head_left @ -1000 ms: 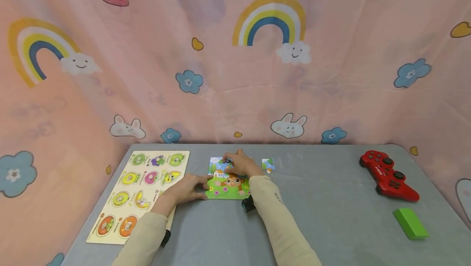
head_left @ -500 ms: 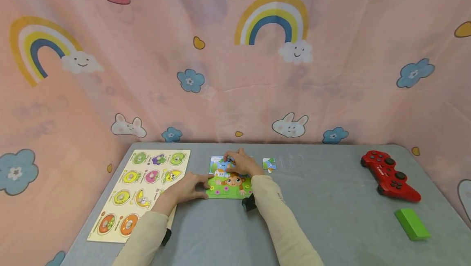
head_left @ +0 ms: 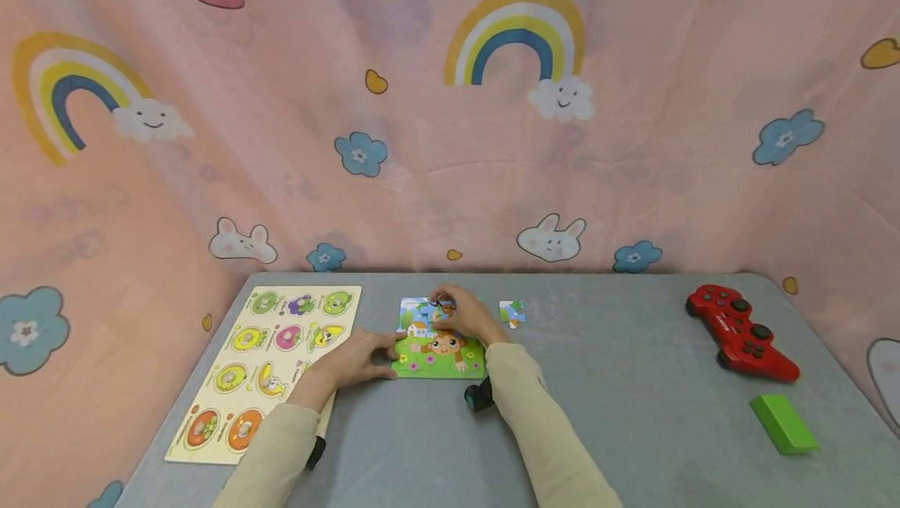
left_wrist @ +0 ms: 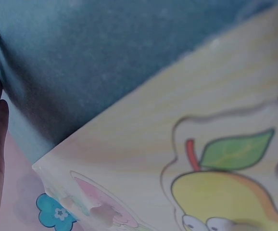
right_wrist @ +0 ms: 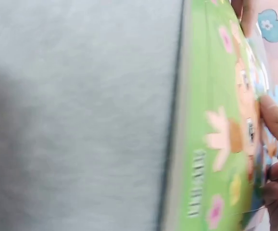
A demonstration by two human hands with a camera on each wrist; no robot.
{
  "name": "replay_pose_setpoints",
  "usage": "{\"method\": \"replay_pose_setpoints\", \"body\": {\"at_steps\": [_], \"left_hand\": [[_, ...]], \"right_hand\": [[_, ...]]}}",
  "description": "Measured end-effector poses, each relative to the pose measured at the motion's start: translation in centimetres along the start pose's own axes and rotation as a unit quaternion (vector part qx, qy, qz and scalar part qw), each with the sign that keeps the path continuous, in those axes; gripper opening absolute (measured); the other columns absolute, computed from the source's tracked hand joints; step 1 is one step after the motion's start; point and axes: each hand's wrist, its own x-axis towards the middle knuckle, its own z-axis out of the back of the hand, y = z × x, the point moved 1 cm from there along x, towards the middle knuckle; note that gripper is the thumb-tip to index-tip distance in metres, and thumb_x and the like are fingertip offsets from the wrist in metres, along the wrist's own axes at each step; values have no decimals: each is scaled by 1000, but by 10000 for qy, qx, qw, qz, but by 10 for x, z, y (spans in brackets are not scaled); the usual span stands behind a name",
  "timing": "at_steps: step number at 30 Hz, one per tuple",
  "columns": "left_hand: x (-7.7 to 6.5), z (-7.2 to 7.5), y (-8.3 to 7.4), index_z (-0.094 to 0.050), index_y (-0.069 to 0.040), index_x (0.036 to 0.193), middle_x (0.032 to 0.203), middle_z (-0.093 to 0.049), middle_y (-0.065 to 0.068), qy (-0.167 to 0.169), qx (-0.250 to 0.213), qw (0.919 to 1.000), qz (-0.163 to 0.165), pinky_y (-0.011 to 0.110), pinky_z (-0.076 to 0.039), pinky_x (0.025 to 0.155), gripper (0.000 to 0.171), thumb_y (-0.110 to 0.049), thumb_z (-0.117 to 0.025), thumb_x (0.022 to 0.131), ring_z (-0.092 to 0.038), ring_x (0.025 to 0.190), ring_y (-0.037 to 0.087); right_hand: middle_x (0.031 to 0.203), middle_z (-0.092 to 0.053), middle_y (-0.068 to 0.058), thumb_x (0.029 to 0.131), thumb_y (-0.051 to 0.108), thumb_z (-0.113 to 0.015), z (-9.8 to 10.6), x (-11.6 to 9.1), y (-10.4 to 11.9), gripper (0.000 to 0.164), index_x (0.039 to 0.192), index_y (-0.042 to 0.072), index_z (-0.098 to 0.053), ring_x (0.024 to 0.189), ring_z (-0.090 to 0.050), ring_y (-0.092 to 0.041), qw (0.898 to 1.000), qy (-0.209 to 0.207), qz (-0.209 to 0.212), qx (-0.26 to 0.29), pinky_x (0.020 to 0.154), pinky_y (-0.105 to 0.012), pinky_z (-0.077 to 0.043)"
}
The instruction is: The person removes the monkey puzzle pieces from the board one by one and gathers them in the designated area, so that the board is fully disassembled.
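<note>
A jigsaw puzzle with a cartoon monkey on green grass lies at the table's middle. Along its left edge my left hand rests its fingertips, thumb near the lower corner. Over the puzzle's upper part, my right hand pinches a puzzle piece with blue and brown print, partly hidden by the fingers. In the right wrist view the right thumb is close to the monkey's head. A loose puzzle piece with sky and greenery lies just right of the puzzle.
A cream fruit puzzle board lies at the left, partly under the left forearm. On the right are a red game controller and a green block. A pink printed curtain hangs behind the grey table.
My right hand has shifted slightly right and turned, so more of the brown-printed piece shows between its fingers. The left hand stays at the puzzle's edge.
</note>
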Motion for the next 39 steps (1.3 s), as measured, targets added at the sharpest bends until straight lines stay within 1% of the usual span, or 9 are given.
{"method": "replay_pose_setpoints", "body": {"at_steps": [2,5,9,16,21,27,34,38,39], "left_hand": [[0,0,0,-70,-14,95,137,-55,9,-25,15,10000,-35,42,-43,96,15,-21,-76,83,-54,121,24],[0,1,0,-70,-14,95,137,-54,8,-17,-2,10000,-2,42,-43,96,16,-22,-76,83,-54,121,23],[1,1,0,-70,-15,95,137,-55,6,-31,57,10000,-26,41,-43,96,17,-23,-76,82,-55,120,22],[1,0,1,-71,-14,95,136,-56,7,-82,141,9998,-78,42,-43,96,16,-23,-76,82,-54,121,26],[-1,-3,0,-71,-14,98,133,-58,5,-89,234,9997,-68,38,-45,90,20,-24,-76,82,-59,111,19],[-1,-3,1,-65,-9,119,111,-69,0,-146,274,9995,-17,34,-46,86,41,-25,-76,82,-59,97,10],[-2,-1,1,-68,-11,113,122,-65,2,-89,242,9996,68,37,-46,89,35,-24,-76,82,-58,99,11],[-1,-1,-1,-61,-7,128,103,-71,-2,-105,234,9997,42,38,-46,88,52,-24,-76,82,-59,98,11],[-1,-1,-1,-61,-6,127,103,-71,-2,-106,232,9997,23,38,-46,88,51,-24,-76,82,-59,98,11]], "right_hand": [[122,-61,-10,81,13,-77,-1,-1,-3,40,118,8,-62,116,-53,-28,9994,-269,-37,226,99,-45,-39],[111,-64,-9,80,10,-78,-4,-2,-8,41,119,6,-65,95,-56,-25,9971,-525,-95,536,85,-38,-44],[94,-61,-9,80,8,-77,-6,-3,-10,39,117,5,-68,71,-43,-19,9945,-698,-126,774,66,-30,-35],[84,-59,-10,78,4,-78,-12,-4,-12,38,115,3,-69,69,-40,-16,9897,-1076,25,947,64,-27,-33],[84,-61,-10,78,3,-78,-16,-8,-15,36,113,0,-69,69,-41,-15,9873,-1180,56,1061,64,-26,-35],[88,-65,-10,78,3,-77,-18,-7,-16,32,110,1,-71,72,-46,-15,9842,-1317,-4,1187,68,-27,-38],[98,-69,-12,78,3,-77,-18,-9,-13,30,107,0,-72,72,-49,-13,9823,-1472,62,1152,68,-26,-41],[98,-70,-13,78,4,-77,-17,-10,-14,30,108,0,-72,71,-49,-12,9819,-1522,80,1128,67,-25,-42],[99,-70,-12,78,4,-77,-17,-10,-15,30,108,0,-71,72,-49,-13,9822,-1501,85,1126,67,-25,-42]]}}
